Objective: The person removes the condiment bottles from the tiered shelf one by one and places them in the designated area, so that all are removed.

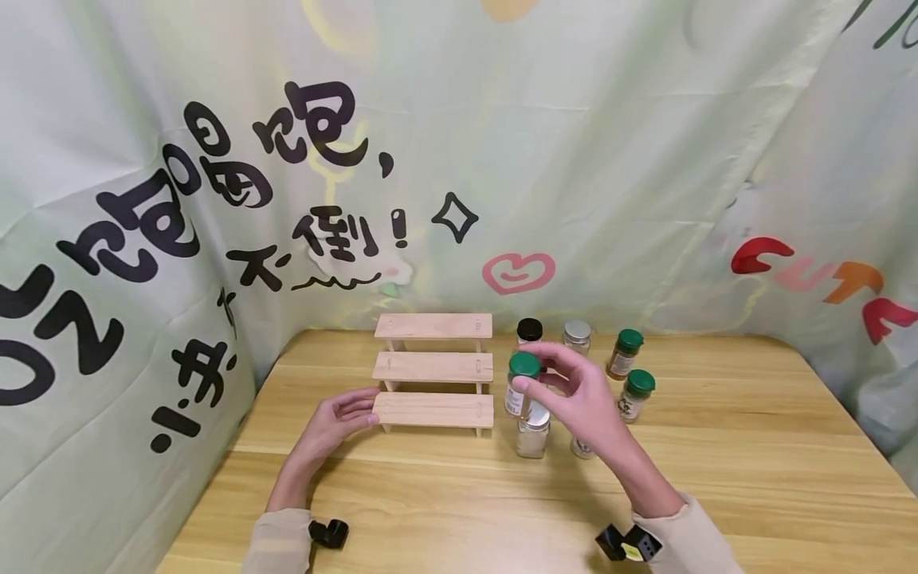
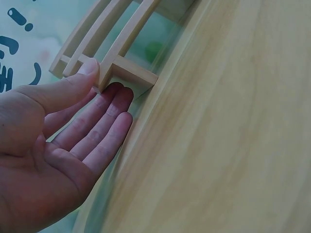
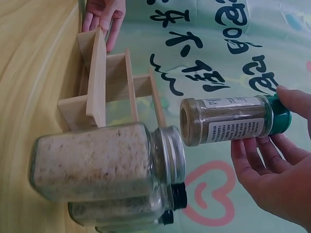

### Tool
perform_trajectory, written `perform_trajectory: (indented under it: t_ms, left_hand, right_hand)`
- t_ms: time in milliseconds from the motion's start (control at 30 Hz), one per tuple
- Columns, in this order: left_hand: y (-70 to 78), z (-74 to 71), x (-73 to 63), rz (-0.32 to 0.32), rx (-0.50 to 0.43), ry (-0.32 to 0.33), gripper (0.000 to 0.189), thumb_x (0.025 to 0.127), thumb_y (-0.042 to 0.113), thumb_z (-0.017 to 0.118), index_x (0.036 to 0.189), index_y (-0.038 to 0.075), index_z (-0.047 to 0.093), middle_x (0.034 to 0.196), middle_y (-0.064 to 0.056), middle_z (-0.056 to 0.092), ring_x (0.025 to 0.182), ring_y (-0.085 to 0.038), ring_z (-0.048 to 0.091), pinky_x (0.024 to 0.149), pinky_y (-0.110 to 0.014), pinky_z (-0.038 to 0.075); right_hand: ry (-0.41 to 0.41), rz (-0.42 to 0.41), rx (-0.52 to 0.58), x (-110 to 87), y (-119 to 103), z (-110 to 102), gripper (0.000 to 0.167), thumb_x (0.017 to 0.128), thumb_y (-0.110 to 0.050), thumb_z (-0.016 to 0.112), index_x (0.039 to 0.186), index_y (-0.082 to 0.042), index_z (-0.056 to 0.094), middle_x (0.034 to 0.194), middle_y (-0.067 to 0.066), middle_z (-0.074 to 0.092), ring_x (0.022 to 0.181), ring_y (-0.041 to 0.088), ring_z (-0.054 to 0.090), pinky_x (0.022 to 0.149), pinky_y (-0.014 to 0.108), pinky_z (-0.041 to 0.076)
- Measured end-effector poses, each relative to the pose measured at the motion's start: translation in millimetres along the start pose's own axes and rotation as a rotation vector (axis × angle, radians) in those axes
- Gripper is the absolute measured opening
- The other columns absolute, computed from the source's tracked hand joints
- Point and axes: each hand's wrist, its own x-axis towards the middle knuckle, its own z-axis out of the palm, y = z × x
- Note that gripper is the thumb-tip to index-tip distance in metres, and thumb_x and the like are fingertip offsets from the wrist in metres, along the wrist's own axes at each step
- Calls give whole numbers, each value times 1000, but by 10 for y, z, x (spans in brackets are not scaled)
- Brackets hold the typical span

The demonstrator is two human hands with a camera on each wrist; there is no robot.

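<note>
A three-step wooden rack [image 1: 433, 367] stands on the table at the centre of the head view. At its left end my left hand [image 1: 333, 424] holds the lowest step, with the thumb [image 2: 89, 67] on the wood and the other fingers reaching behind and below it. My right hand [image 1: 579, 402] pinches a green-lidded spice jar [image 1: 515, 399] by its lid, to the right of the rack. The right wrist view shows brown powder and a printed label on this spice jar [image 3: 233, 119], raised beside a silver-lidded square jar [image 3: 97, 162] of pale, speckled contents.
Behind my right hand stand a black-lidded jar [image 1: 529, 330] and another silver-lidded jar [image 1: 577, 335]. Two green-lidded jars [image 1: 625, 355] are further right. Another jar [image 1: 582, 448] is partly hidden below my right hand. A printed curtain [image 1: 610, 199] hangs along the table's back.
</note>
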Motion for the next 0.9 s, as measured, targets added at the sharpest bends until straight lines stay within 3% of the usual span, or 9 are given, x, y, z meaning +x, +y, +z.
perform_trajectory:
  t_ms: [200,467,600,900]
  left_hand:
    - [9,4,18,3,-10,-2,58,90,8,80,141,-5,55,133,-27,62,121,-34,64,96,-28,56]
    - [-3,2,0,2,27,8,56,90,8,79,141,-4,57,131,-26,64,118,-32,66,95,-27,56]
    - [-6,-4,2,8,21,4,57,91,8,79,141,-4,57,132,-26,64,118,-32,66,95,-27,56]
    - [11,2,3,2,10,10,57,90,6,79,141,-4,57,132,-26,64,118,-31,66,95,-28,56]
  right_hand:
    - [16,-14,-25,-83,-2,-110,37,91,-1,77,127,-1,67,118,10,67,107,21,65,93,28,58]
    - [61,-16,-61,-203,-44,-242,38,89,0,78,126,-6,69,117,10,68,101,21,68,91,27,58]
    - [67,-26,-49,-242,-44,-323,40,89,5,77,127,-2,68,119,14,68,98,19,68,90,26,59]
    - [80,-15,-114,-317,-25,-546,39,90,3,76,128,-2,65,120,12,68,106,17,68,90,25,58]
